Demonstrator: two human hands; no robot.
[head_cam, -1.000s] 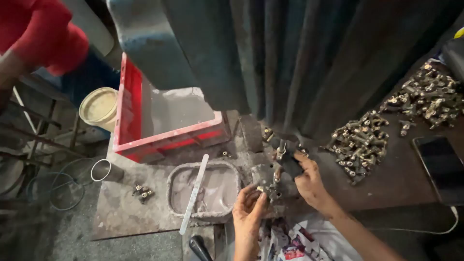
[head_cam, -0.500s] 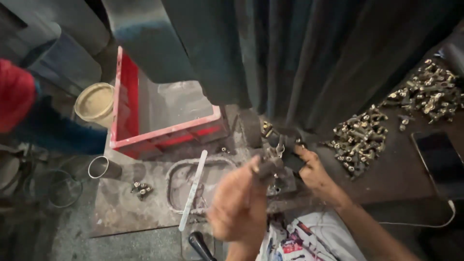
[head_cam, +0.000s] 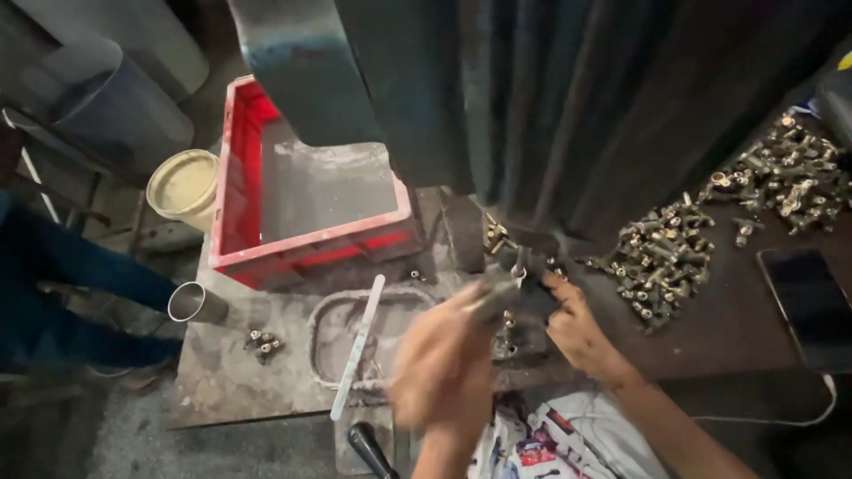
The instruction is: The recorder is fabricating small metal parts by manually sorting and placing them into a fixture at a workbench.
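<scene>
Seen from above, a dark, grimy metal tabletop point(head_cam: 231, 390) stood in front of a large dark machine body point(head_cam: 532, 98) that filled the upper middle of the view. The person's left hand point(head_cam: 444, 372), blurred by motion, was raised over the near edge of the tabletop with its fingers closed around a small dark metal part point(head_cam: 493, 297), the tip of which pointed toward the machine's work spot. The right hand point(head_cam: 577, 333) rested just to the right of it, fingers curled against a small fixture point(head_cam: 519, 266) at the foot of the machine; whether it gripped anything there could not be told. The two hands were close but not touching. A heap of small brass fittings point(head_cam: 661, 257) lay to the right of the right hand, with a second heap point(head_cam: 785, 173) toward the far right corner. A dark phone point(head_cam: 808, 306) lay flat near the right edge. To the left, a shallow grey metal tray point(head_cam: 324, 333) held a long pale strip point(head_cam: 358, 348) laid across it at a slant. Behind the tray sat a red plastic crate point(head_cam: 240, 195) with a grey floor. A few loose fittings point(head_cam: 264, 342) lay near the left edge, beside a short metal tube point(head_cam: 195, 303).
</scene>
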